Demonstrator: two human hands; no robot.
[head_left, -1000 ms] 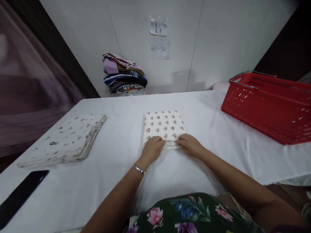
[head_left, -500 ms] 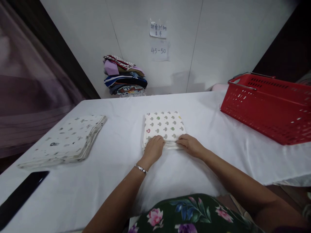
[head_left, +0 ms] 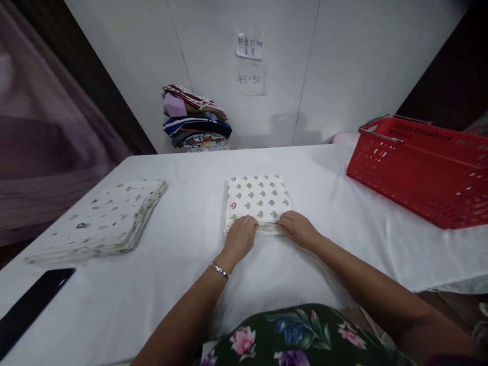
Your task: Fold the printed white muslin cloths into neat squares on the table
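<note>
A folded cloth [head_left: 259,195], cream with grey, green and red mushroom prints, lies flat in the middle of the table. Its layered near edge faces me. My left hand [head_left: 241,235] grips that edge near its left corner, fingers curled over the layers. At the right end of the same edge, my right hand [head_left: 299,229] pinches the layers between thumb and fingers. The thumbs are partly hidden. Further left lies a larger folded cloth [head_left: 107,213], white with small grey and black prints, touched by neither hand.
A red plastic basket [head_left: 412,173] with metal handles sits at the right. Against the back wall rises a pile of folded fabrics [head_left: 196,119]. A black flat object [head_left: 34,310] lies at the front left of the white-covered table [head_left: 183,290]. Paper notes [head_left: 249,79] hang on the wall.
Almost nothing differs. Both hands stay on the near edge of the mushroom-print cloth, and the view has shifted very slightly.
</note>
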